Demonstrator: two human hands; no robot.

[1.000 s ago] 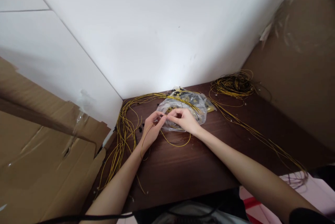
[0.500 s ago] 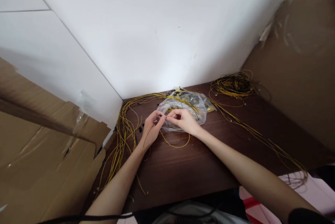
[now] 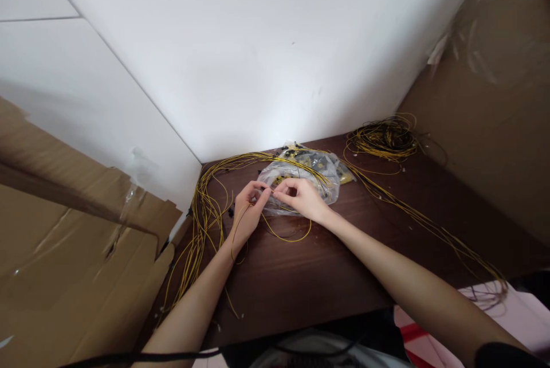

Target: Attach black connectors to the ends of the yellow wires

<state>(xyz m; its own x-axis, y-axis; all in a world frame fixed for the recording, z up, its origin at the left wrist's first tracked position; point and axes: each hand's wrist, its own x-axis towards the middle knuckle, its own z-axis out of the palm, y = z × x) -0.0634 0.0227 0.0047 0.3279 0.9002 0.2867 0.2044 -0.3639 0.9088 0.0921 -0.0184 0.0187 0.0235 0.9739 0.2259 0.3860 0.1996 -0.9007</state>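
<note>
My left hand (image 3: 249,210) is closed in a pinch, and a small dark bit shows at its fingertips, too small to name. Thumb and forefinger of my right hand (image 3: 304,197) pinch right beside it, the two hands' fingertips almost touching. A thin yellow wire (image 3: 290,240) hangs in a loop below the hands, and another thin strand curves over my left wrist. What lies between the fingers is mostly hidden. Behind the hands is a clear plastic bag (image 3: 333,189) holding yellow and black pieces. Several yellow wires (image 3: 240,158) lie across it, their ends on the bag.
The wire bundle bends down the left side of the brown table (image 3: 292,282). A coil of yellow and black wires (image 3: 382,140) sits at the back right; more wires (image 3: 429,227) stretch toward the front right. Cardboard (image 3: 77,265) stands left, a carton (image 3: 494,104) right, a white wall (image 3: 258,58) behind.
Almost nothing differs. Both hands keep their pinch at the same spot, with only a very slight shift of the left fingers.
</note>
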